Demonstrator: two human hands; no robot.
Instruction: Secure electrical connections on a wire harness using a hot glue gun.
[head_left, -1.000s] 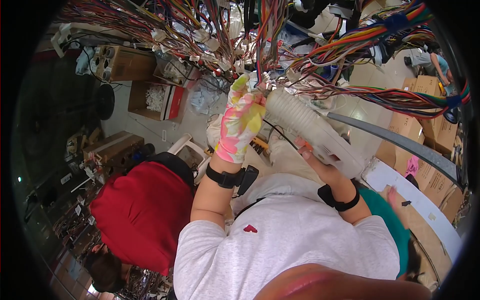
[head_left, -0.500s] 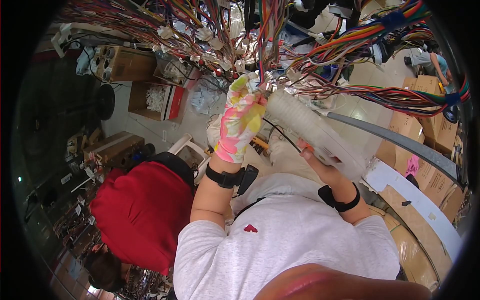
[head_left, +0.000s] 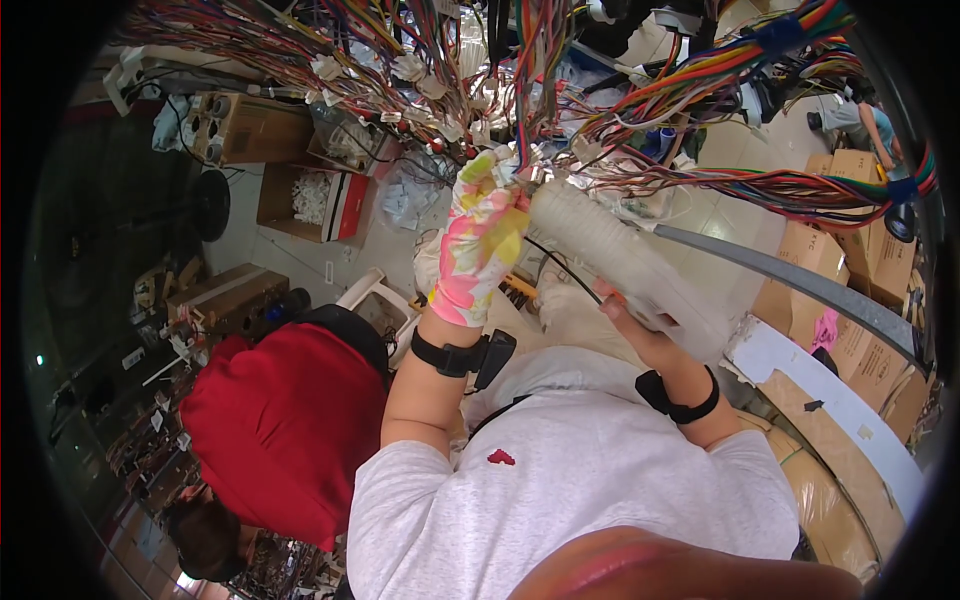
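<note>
Overhead, a great tangle of coloured wire harnesses (head_left: 640, 110) spreads across the top of the view, red, blue, yellow and green strands bundled and fanning to the right. Down at lower left, a person in a red shirt (head_left: 280, 420) sits bent over, well apart from the work. Cardboard boxes (head_left: 250, 125) stand on the floor at upper left, more stacked at right beside a long grey bar (head_left: 800, 280).

Now the centrepiece: a pale, ribbed corrugated tube (head_left: 610, 255), long axis running diagonally, its upper end pointing up-left into the wires, its lower end sloping down-right toward the person's right side.

The left hand (head_left: 480, 240), in a pink, yellow and white patterned glove, is raised and curled at the tube's upper end, right where the wires meet it; how tightly it grips, I cannot tell. The right hand (head_left: 640, 325), bare, is wrapped around the tube's lower stretch, fingers closed on it from beneath. Black straps ring both wrists.
</note>
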